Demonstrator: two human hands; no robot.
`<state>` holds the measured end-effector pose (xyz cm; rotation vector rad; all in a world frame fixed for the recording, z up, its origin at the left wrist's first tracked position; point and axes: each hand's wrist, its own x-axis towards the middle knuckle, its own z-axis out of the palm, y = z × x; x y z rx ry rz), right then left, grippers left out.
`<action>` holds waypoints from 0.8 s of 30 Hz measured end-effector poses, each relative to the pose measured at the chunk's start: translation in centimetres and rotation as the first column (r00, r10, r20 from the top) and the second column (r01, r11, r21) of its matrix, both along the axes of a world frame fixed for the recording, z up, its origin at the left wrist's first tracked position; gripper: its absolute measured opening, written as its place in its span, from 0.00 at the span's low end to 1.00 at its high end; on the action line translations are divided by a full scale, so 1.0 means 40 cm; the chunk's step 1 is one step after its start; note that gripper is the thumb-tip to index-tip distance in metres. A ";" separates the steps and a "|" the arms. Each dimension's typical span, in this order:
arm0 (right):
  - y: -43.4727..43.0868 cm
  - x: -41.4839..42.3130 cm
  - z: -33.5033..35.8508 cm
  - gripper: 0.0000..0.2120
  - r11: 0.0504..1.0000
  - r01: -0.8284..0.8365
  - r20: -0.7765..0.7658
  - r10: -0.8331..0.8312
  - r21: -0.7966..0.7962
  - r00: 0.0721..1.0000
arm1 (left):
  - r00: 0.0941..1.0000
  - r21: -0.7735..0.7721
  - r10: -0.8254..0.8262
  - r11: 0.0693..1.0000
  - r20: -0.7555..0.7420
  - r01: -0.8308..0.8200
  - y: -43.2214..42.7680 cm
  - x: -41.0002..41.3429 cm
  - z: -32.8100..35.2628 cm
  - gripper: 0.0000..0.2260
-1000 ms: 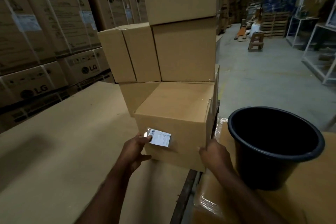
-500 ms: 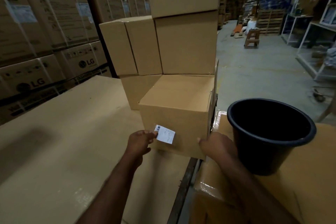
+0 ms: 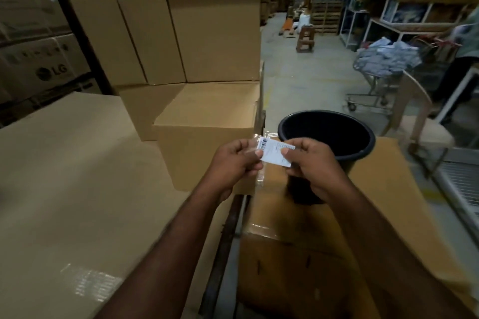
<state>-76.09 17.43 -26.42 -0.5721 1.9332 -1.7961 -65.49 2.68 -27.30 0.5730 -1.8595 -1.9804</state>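
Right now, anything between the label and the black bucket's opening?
Nothing visible. Left hand and right hand pinch the label right before the black bucket, whose mouth is open; only the right hand's fingers sit on that side.

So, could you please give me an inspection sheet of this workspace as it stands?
Surface: left carton and right carton, tops used as a worktop, with a gap between them.
Job's things: white barcode label, held up in front of the box.
Clutter: black bucket on the right carton; inside too dark to judge.
Grippers: left hand and right hand each pinch an end of the label.
Cables: nothing seen.
Surroundings: plain stack behind the box, LG cartons left, stool, trolley and chair on the floor to the right.
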 end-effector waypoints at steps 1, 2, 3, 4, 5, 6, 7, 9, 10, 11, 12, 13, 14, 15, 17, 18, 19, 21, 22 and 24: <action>0.015 -0.028 0.003 0.04 0.999 0.033 0.004 -0.033 -0.004 0.999 | 1.000 -0.005 -0.019 1.000 0.014 0.020 0.013 -0.025 0.003 0.04; 0.028 -0.058 0.006 0.04 0.998 0.064 0.008 -0.064 -0.008 0.998 | 0.999 -0.008 -0.035 0.999 0.028 0.036 0.025 -0.051 0.007 0.04; 0.039 -0.091 0.010 0.05 0.996 0.089 0.013 -0.089 -0.014 0.996 | 0.998 -0.023 -0.046 0.999 0.043 0.047 0.032 -0.080 0.010 0.05; 0.049 -0.124 0.013 0.05 0.994 0.106 0.022 -0.106 -0.019 0.994 | 0.997 -0.039 -0.051 0.998 0.054 0.053 0.036 -0.110 0.013 0.05; 0.056 -0.158 0.016 0.05 0.993 0.117 0.027 -0.116 -0.019 0.993 | 0.997 -0.057 -0.052 0.997 0.065 0.056 0.039 -0.143 0.014 0.04; 0.063 -0.193 0.018 0.06 0.993 0.120 0.028 -0.120 -0.019 0.992 | 0.996 -0.068 -0.049 0.996 0.076 0.054 0.041 -0.176 0.017 0.03; 0.067 -0.230 0.018 0.06 0.992 0.124 0.016 -0.123 -0.014 0.992 | 0.995 -0.081 -0.044 0.995 0.092 0.051 0.044 -0.210 0.019 0.02; 0.078 -0.298 0.016 0.05 0.991 0.131 -0.027 -0.131 0.004 0.991 | 0.992 -0.103 -0.037 0.993 0.120 0.049 0.051 -0.278 0.019 0.02; 0.085 -0.331 0.013 0.04 0.990 0.143 -0.048 -0.142 0.015 0.989 | 0.991 -0.111 -0.037 0.993 0.131 0.051 0.055 -0.311 0.017 0.02; 0.091 -0.364 0.010 0.04 0.987 0.159 -0.071 -0.157 0.028 0.985 | 0.989 -0.125 -0.034 0.991 0.141 0.052 0.059 -0.344 0.012 0.01; 0.097 -0.396 0.007 0.04 0.983 0.175 -0.090 -0.170 0.046 0.981 | 0.988 -0.141 -0.029 0.989 0.151 0.051 0.064 -0.374 0.006 0.01; 0.103 -0.424 0.003 0.04 0.982 0.180 -0.103 -0.172 0.066 0.980 | 0.986 -0.157 -0.019 0.987 0.167 0.046 0.068 -0.401 0.000 0.02; 0.107 -0.449 -0.002 0.05 0.982 0.173 -0.109 -0.164 0.080 0.980 | 0.982 -0.169 -0.007 0.985 0.187 0.039 0.072 -0.425 -0.004 0.02; 0.110 -0.471 -0.007 0.05 0.983 0.161 -0.112 -0.151 0.093 0.982 | 0.978 -0.183 0.004 0.983 0.209 0.035 0.077 -0.445 -0.007 0.02; 0.113 -0.509 -0.020 0.05 0.982 0.151 -0.111 -0.139 0.113 0.984 | 0.968 -0.228 0.032 0.973 0.249 0.027 0.082 -0.479 -0.009 0.04; 0.113 -0.530 -0.029 0.05 0.979 0.163 -0.117 -0.148 0.126 0.982 | 0.964 -0.260 0.050 0.965 0.262 0.020 0.083 -0.492 -0.008 0.05; 0.112 -0.547 -0.036 0.05 0.972 0.185 -0.137 -0.166 0.143 0.977 | 0.960 -0.297 0.070 0.955 0.271 0.014 0.082 -0.503 -0.009 0.06; 0.104 -0.584 -0.054 0.04 0.934 0.281 -0.267 -0.220 0.220 0.938 | 0.955 -0.381 0.101 0.925 0.279 0.014 0.075 -0.520 -0.015 0.07; 0.100 -0.597 -0.060 0.03 0.899 0.337 -0.375 -0.222 0.279 0.900 | 0.954 -0.423 0.109 0.906 0.279 0.020 0.071 -0.527 -0.021 0.07; 0.087 -0.599 -0.066 0.09 0.832 0.409 -0.557 -0.151 0.375 0.817 | 0.952 -0.507 0.126 0.861 0.280 0.035 0.065 -0.538 -0.033 0.07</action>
